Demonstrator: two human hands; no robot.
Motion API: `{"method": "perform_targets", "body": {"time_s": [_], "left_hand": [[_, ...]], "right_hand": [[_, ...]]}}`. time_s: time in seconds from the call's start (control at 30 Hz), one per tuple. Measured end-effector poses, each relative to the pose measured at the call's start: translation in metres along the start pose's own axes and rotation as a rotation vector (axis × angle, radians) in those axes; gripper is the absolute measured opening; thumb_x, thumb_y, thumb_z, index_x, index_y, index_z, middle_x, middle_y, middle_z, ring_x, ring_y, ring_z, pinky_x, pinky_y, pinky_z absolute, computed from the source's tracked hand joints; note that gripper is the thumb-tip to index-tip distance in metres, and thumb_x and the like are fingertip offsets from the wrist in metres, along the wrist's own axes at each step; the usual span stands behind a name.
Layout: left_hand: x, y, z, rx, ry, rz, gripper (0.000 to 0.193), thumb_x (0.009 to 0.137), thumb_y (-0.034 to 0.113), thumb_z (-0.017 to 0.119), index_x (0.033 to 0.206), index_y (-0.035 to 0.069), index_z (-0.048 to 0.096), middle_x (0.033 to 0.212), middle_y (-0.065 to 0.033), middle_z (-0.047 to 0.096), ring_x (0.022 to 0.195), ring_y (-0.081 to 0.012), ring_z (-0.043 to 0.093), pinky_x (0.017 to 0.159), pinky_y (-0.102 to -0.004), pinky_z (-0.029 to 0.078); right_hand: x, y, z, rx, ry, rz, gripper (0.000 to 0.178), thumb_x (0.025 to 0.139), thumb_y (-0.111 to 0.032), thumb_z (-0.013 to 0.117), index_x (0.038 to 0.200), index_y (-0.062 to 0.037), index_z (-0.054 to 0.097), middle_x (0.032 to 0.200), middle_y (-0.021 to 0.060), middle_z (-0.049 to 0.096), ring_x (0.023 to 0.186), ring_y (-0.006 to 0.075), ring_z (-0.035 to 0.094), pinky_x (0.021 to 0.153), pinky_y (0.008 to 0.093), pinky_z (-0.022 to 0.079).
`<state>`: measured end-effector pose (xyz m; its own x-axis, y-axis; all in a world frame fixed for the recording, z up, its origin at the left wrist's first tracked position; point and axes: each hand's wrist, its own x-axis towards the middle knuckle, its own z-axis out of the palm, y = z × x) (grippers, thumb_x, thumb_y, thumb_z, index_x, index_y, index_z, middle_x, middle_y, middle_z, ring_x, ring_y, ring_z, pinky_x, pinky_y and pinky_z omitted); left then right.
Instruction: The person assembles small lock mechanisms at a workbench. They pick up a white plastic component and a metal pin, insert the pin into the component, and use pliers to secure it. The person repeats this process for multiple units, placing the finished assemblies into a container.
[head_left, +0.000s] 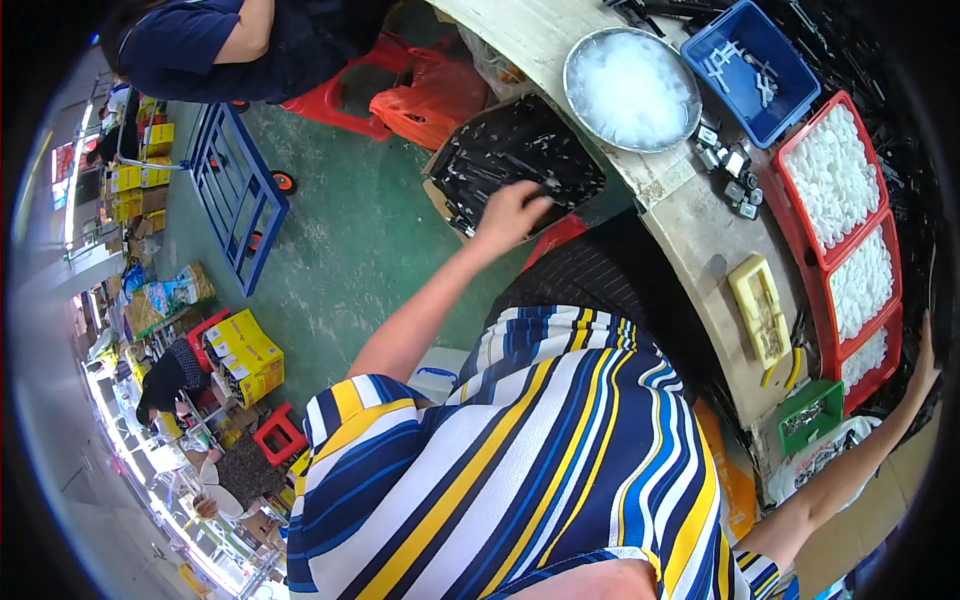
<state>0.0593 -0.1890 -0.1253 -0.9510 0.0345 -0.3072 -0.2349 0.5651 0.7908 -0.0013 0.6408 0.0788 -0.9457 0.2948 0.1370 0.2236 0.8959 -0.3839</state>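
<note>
L hand (510, 212) reaches into box of small black parts (515, 165), below and left of round metal bowl (632, 88); fingers curled, grip contents can't tell. Parts prob. light, stiff, loose; pinch individually. R hand (922, 362) flat, fingers spread, at red tray (820, 265) edge, holding nothing.

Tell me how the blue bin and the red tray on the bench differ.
The blue bin is one open compartment; the red tray is split into three. The blue bin holds a few scattered small pale parts, while the red tray is packed with white pieces. The blue bin sits farther along the bench than the red tray. Both are plastic, rectangular and open-topped.
</note>
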Motion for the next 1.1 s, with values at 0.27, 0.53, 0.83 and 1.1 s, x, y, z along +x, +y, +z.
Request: {"method": "perform_targets", "body": {"time_s": [0.27,0.53,0.83,1.1], "left_hand": [[0.031,-0.167,-0.018,-0.781,0.651,-0.765,0.012,0.095,0.013,0.063,0.104,0.006,0.061,0.08,-0.0029,0.063,0.068,-0.0157,0.064,0.05,-0.0339,0.05],[0.031,-0.275,-0.023,-0.095,0.733,-0.783,0.017,0.08,0.011,0.075,0.091,-0.001,0.07,0.09,-0.0114,0.072,0.079,-0.0231,0.067,0.074,-0.0377,0.052],[0.025,-0.23,-0.031,0.28,0.662,-0.808,0.029,0.072,0.021,0.082,0.088,0.002,0.068,0.087,-0.0156,0.072,0.083,-0.03,0.07,0.08,-0.0406,0.053],[0.011,-0.216,-0.037,0.262,0.785,-0.595,0.048,0.07,0.034,0.085,0.102,0.003,0.066,0.094,-0.0157,0.071,0.086,-0.0293,0.07,0.08,-0.0402,0.053]], "right_hand": [[-0.048,0.026,-0.026,0.114,-0.012,-0.022,0.037,0.104,-0.022,0.047,0.137,-0.0084,0.059,0.131,0.0148,0.062,0.121,0.0195,0.058,0.105,0.0301,0.041],[-0.106,-0.039,-0.013,0.221,0.018,0.048,0.032,0.1,-0.021,0.061,0.123,0.0,0.067,0.115,0.003,0.063,0.105,0.0087,0.057,0.094,0.0224,0.043],[-0.184,-0.154,0.003,0.421,-0.042,0.115,0.014,0.098,-0.011,0.063,0.105,0.0013,0.063,0.097,-0.0004,0.06,0.089,0.0067,0.053,0.082,0.0216,0.043],[-0.225,-0.225,0.057,0.503,-0.336,0.132,0.006,0.092,-0.001,0.064,0.095,-0.0015,0.059,0.087,-0.0024,0.053,0.08,0.0057,0.05,0.071,0.0196,0.038]]}}
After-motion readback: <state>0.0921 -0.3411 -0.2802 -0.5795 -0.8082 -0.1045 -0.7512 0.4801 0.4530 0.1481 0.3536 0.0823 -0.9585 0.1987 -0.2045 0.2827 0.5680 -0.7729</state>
